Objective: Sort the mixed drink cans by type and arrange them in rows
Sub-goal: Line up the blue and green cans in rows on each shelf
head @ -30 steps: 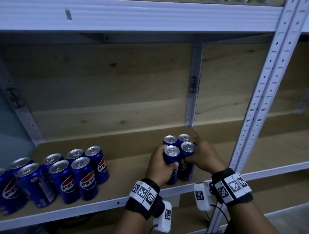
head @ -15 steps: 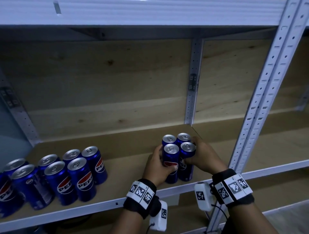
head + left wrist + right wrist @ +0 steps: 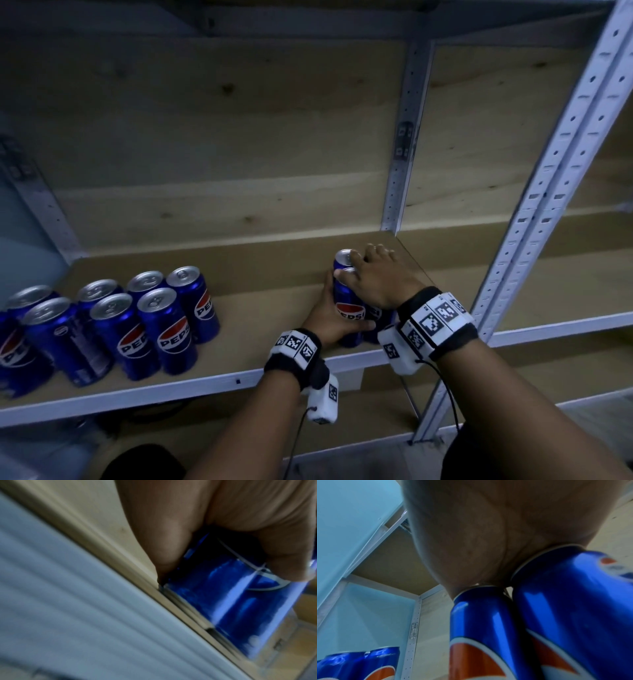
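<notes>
At lower centre of the head view, a small cluster of cans (image 3: 349, 308) stands upright close to the shelf (image 3: 260, 298) front edge. The left hand (image 3: 323, 317) has its fingers curled round the cluster's left side, thumb across the front can. The right hand (image 3: 376, 277) lies flat over the can tops, fingers straight (gripping nothing). At lower left a larger group of cans (image 3: 113, 325) stands in rows, well apart, with bare shelf board between. A metal upright (image 3: 548, 192) rises just right of the hands.
</notes>
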